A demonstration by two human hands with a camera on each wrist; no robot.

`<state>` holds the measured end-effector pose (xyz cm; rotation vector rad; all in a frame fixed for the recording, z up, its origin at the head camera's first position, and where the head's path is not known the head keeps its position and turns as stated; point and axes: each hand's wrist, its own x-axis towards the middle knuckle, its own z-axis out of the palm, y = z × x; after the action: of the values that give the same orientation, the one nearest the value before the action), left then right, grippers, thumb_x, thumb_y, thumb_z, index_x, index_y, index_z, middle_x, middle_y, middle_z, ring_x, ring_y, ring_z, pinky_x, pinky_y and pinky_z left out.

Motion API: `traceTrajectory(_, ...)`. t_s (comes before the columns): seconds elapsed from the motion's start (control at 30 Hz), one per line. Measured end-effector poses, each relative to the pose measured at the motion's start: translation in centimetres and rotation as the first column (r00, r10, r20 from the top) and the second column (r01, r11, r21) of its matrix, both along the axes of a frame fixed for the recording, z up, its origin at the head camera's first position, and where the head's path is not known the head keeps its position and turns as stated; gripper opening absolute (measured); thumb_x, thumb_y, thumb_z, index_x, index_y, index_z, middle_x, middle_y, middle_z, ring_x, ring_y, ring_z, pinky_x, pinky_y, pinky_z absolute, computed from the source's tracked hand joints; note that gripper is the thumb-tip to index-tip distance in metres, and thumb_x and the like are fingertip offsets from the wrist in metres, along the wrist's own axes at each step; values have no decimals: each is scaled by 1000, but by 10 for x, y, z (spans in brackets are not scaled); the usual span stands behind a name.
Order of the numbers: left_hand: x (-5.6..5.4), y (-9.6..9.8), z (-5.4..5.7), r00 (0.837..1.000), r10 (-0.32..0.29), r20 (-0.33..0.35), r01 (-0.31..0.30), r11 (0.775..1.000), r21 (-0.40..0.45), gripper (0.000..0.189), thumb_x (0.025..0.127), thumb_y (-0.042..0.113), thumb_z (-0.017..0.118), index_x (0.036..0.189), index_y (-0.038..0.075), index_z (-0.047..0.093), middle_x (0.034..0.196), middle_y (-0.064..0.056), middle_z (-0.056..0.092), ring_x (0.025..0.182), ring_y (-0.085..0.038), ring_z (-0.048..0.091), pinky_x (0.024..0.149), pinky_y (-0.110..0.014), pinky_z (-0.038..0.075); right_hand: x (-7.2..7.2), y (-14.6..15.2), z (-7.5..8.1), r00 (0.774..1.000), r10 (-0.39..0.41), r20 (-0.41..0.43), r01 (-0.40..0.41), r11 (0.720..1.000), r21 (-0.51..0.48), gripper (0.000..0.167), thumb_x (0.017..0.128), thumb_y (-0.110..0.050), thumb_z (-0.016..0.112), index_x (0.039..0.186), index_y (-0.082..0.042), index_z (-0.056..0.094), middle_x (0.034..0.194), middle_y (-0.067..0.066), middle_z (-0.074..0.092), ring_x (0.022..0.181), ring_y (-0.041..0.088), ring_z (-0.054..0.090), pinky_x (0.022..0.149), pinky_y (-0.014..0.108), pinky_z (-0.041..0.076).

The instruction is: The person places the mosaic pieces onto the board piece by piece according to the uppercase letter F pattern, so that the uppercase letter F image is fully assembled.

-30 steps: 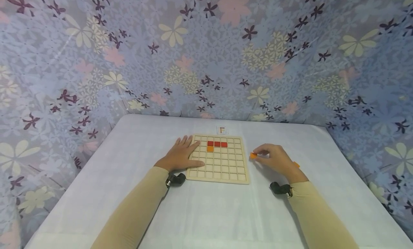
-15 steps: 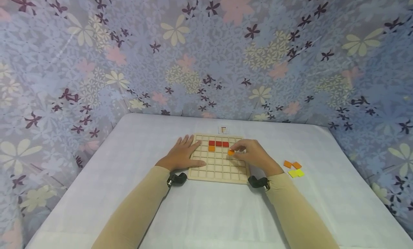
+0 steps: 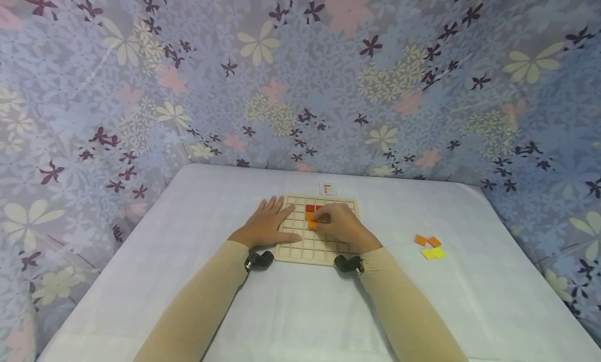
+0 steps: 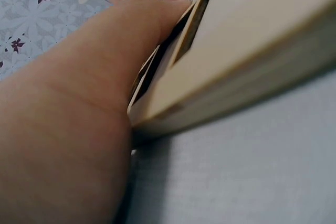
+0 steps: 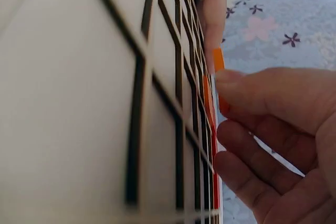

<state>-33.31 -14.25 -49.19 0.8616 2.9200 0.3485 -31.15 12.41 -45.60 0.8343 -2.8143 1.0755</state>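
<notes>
The orange tile (image 3: 312, 225) is now shifted left over the board (image 3: 308, 254), pinched in the right hand (image 3: 341, 226). The left hand (image 3: 264, 225) is laid there, fingers apart.

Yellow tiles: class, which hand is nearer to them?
Right. The right hand is over the grid board, left of the yellow tiles; the left hand rests on the board's left edge, farther away.

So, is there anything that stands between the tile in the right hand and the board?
Nothing visible does. The right hand pinches the orange tile over the board, seemingly just off its surface. The left hand lies on the board's left side, apart from that tile.
</notes>
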Motion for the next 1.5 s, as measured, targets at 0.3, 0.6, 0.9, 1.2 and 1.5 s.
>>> traceTrajectory(0.3,1,1,2,1000,-7,-4,7,1000,-5,112,86,92,44,170,22,22,174,-18,6,159,-38,0,125,-52,-3,-1,-15,-5,998,-54,-16,55,998,24,19,88,-5,86,107,-5,81,101,3,76,88,16,67,82,36,58)
traceTrajectory(0.6,2,0,3,1000,-2,-8,2,1000,0,110,88,89,48,170,21,23,173,-19,8,159,-38,1,125,-53,-3,1,-19,-3,997,-76,-18,76,997,24,21,87,-4,88,107,-4,81,103,4,76,90,17,67,84,37,58)
traceTrajectory(0.9,2,0,4,1000,-9,-19,9,1000,-1,110,88,89,48,170,19,25,173,-20,9,158,-40,3,125,-54,-2,0,-16,-6,997,-72,-15,72,997,14,19,89,-4,86,107,-5,82,105,4,76,95,20,70,88,39,58)
traceTrajectory(1.2,3,2,4,1000,3,-5,-3,1000,15,111,86,90,48,170,21,25,173,-18,8,159,-38,2,125,-52,-3,4,12,-3,991,-132,-19,132,991,-19,18,96,-5,78,114,-5,80,113,6,76,103,25,70,92,44,57)
traceTrajectory(1.5,3,1,3,1000,5,-5,-5,1000,17,111,86,90,49,170,21,25,173,-18,9,159,-38,2,125,-52,-2,12,68,-5,971,-236,-30,234,970,-64,18,97,-7,78,114,-1,79,107,9,76,97,28,70,87,49,57)
